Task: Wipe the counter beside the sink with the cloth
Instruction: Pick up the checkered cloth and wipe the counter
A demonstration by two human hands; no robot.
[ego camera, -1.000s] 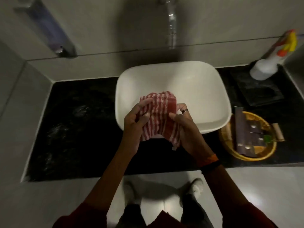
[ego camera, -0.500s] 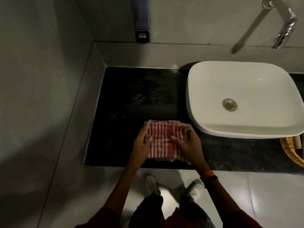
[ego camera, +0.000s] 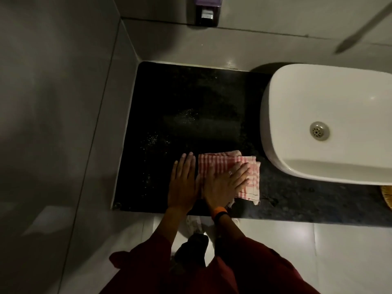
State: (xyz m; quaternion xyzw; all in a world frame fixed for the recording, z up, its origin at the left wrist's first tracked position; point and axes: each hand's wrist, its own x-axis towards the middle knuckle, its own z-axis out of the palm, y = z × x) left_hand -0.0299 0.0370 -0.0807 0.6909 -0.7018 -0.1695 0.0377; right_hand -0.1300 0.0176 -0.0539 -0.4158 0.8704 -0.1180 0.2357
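A red-and-white checked cloth [ego camera: 214, 164], folded, lies flat on the black counter [ego camera: 186, 102] near its front edge, just left of the white sink [ego camera: 297, 166]. My right hand [ego camera: 224, 183] presses flat on the cloth with fingers spread; it wears a ring and an orange wristband. My left hand [ego camera: 183, 183] lies flat on the bare counter, touching the cloth's left edge, fingers straight and together. White specks are scattered on the counter to the left of and beyond the hands.
Grey tiled walls close the counter at the left and back. A soap dispenser [ego camera: 206, 11] hangs on the back wall. A woven basket's edge [ego camera: 387, 198] shows at far right. The sink drain [ego camera: 319, 130] is visible.
The cloth went from held over the sink to laid flat on the counter left of it. Both hands have opened flat; the left hand has slid off the cloth onto the counter.
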